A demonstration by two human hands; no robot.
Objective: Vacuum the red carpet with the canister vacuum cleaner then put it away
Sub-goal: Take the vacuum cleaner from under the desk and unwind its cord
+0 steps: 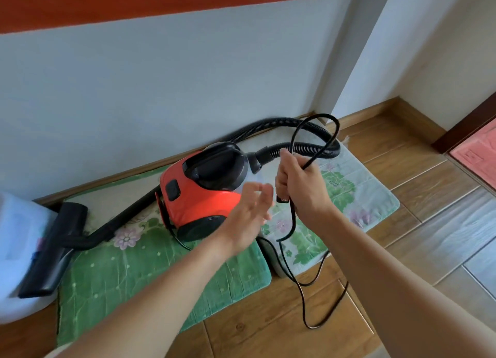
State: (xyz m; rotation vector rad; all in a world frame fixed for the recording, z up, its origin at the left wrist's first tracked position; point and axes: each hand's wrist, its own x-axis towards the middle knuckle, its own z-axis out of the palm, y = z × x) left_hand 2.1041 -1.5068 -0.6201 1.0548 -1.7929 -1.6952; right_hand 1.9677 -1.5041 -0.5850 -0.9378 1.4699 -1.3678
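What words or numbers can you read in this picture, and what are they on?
No text can be read anywhere in this picture.
The white container at the left edge has small coloured marks, too blurred to read.
The red vacuum cleaner shows no brand or label that can be read.
The black cord held in the right hand shows no print.

A green flowered mat [150, 274] is lying on the wooden floor [442, 218] against the pale wall [161, 89], with a paler mat [357, 196] lying just beside it. A white plastic container [18, 245] is sitting at the left.
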